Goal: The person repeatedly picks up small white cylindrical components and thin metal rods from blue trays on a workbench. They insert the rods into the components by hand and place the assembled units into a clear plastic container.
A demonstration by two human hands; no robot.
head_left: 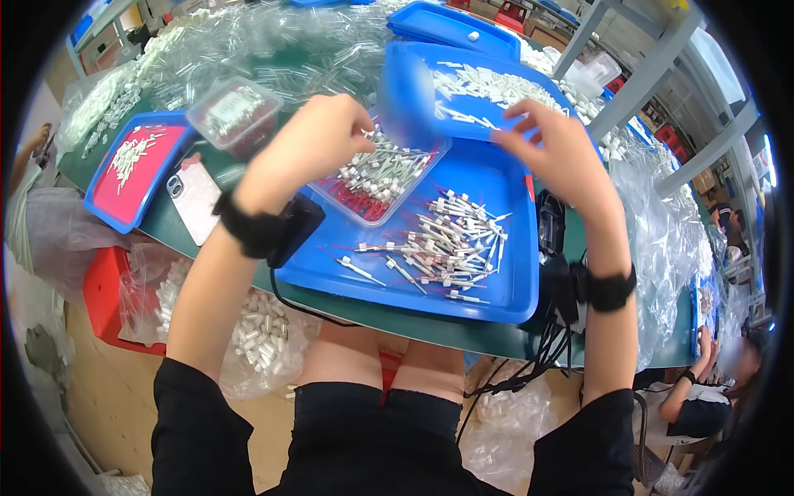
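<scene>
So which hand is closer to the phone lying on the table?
Left. The left hand is just right of the phone, above the clear box. The right hand is far across the blue tray.

1. A smartphone (193,198) in a pale case lies on the green table (430,324).
2. A blue tray with a red liner (132,169) sits left of it, holding small white parts.
3. A red crate (112,298) stands on the floor.
4. Another person (703,397) sits at lower right.
</scene>
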